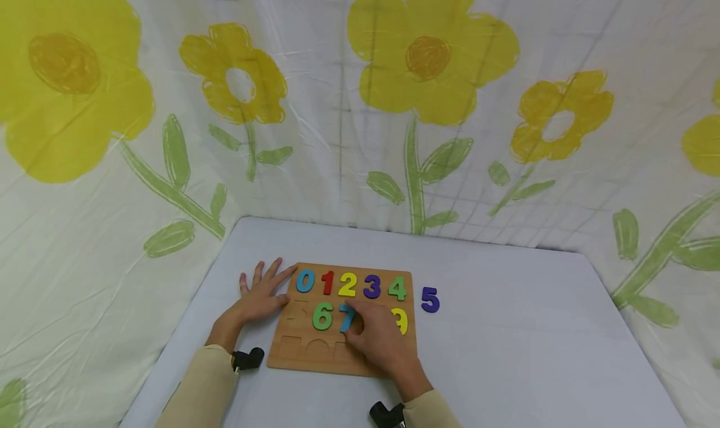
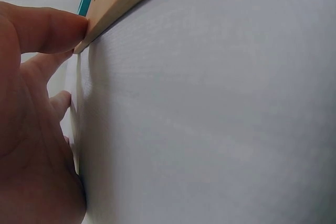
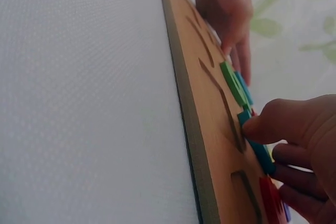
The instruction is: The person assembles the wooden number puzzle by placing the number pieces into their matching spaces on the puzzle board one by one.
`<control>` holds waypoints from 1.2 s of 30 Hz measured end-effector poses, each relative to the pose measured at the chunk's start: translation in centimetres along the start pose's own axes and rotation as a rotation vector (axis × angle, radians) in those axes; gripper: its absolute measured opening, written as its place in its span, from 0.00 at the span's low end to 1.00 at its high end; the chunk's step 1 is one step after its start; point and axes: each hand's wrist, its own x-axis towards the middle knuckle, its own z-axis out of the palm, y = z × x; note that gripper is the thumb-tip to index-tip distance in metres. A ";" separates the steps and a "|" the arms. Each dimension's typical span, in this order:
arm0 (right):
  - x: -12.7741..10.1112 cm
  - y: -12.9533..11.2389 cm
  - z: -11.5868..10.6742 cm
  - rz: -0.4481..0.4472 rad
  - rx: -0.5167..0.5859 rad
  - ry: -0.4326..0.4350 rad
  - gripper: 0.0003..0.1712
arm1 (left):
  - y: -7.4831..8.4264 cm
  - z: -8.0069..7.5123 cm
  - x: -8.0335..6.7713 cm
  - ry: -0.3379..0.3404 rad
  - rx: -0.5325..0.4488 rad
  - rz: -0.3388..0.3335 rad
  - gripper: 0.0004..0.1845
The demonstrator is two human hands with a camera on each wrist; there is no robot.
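Pressing down on the blue 7 (image 1: 346, 317), the right hand (image 1: 378, 340) is working over the lower row of the wooden number puzzle board (image 1: 342, 360), its fingers (image 3: 273, 124) curled with the thumb tip and fingertips bearing on the piece at its recess between the green 6 (image 1: 322, 315) and the yellow 9 (image 1: 400, 320); whether they are pinching it or only pushing it cannot be told. The left hand (image 1: 261, 293) is lying flat on the grey bench (image 1: 506, 353) with its fingers spread and straight, the thumb touching the board's left edge and bracing it. The purple 5 (image 1: 430, 300) is lying loose on the bench just beside the board's right edge, outside any slot. The likely trouble from here is the 7 sitting skewed and jamming on the rim of its cutout if pushed down unevenly, or the board sliding rightward into the 5 if the left hand's bracing is slackening. The head view is showing the full number layout and the stray 5; the right wrist view alone is showing the 7 standing slightly proud of the board surface, and the left wrist view is showing the thumb (image 2: 47, 27) meeting the board's corner (image 2: 100, 22).
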 end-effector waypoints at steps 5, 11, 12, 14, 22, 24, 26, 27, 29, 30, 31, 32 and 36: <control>0.1 0.1 -0.1 -0.002 -0.023 0.000 0.33 | 0.9 -0.6 -0.3 -0.023 0.000 -0.018 0.41; 0.2 0.1 -0.1 -0.017 -0.023 -0.012 0.34 | 1.6 -1.0 -0.5 -0.046 0.020 -0.040 0.40; 0.2 0.1 -0.2 -0.017 -0.021 -0.014 0.34 | 1.7 -1.0 -0.5 -0.046 0.020 -0.040 0.40; 0.2 0.1 -0.4 -0.007 0.005 -0.019 0.34 | 1.7 -1.0 -0.5 -0.049 0.019 -0.042 0.40; -0.3 0.5 -2.9 0.071 0.159 -0.060 0.34 | 1.7 -1.1 -0.5 -0.052 0.016 -0.045 0.40; -0.5 0.8 -3.9 0.079 0.211 -0.072 0.36 | 1.7 -1.1 -0.5 -0.053 0.016 -0.044 0.40; -0.7 1.3 -5.0 0.064 0.276 -0.076 0.36 | 1.6 -1.1 -0.5 -0.052 0.016 -0.043 0.40; -0.8 1.5 -5.6 0.052 0.302 -0.074 0.36 | 1.6 -1.0 -0.5 -0.052 0.017 -0.042 0.40; -0.9 2.1 -7.0 0.017 0.359 -0.072 0.36 | 1.5 -1.0 -0.5 -0.052 0.019 -0.041 0.41; -1.0 2.5 -7.6 -0.007 0.389 -0.071 0.35 | 1.5 -1.0 -0.5 -0.052 0.019 -0.041 0.41; -1.1 3.0 -8.3 -0.026 0.420 -0.072 0.34 | 1.5 -1.0 -0.5 -0.052 0.020 -0.041 0.41; -1.1 3.5 -8.9 -0.048 0.442 -0.075 0.34 | 1.5 -1.0 -0.5 -0.053 0.020 -0.040 0.40; -1.6 5.6 -11.5 -0.094 0.508 -0.092 0.34 | 1.6 -1.0 -0.5 -0.059 0.020 -0.042 0.40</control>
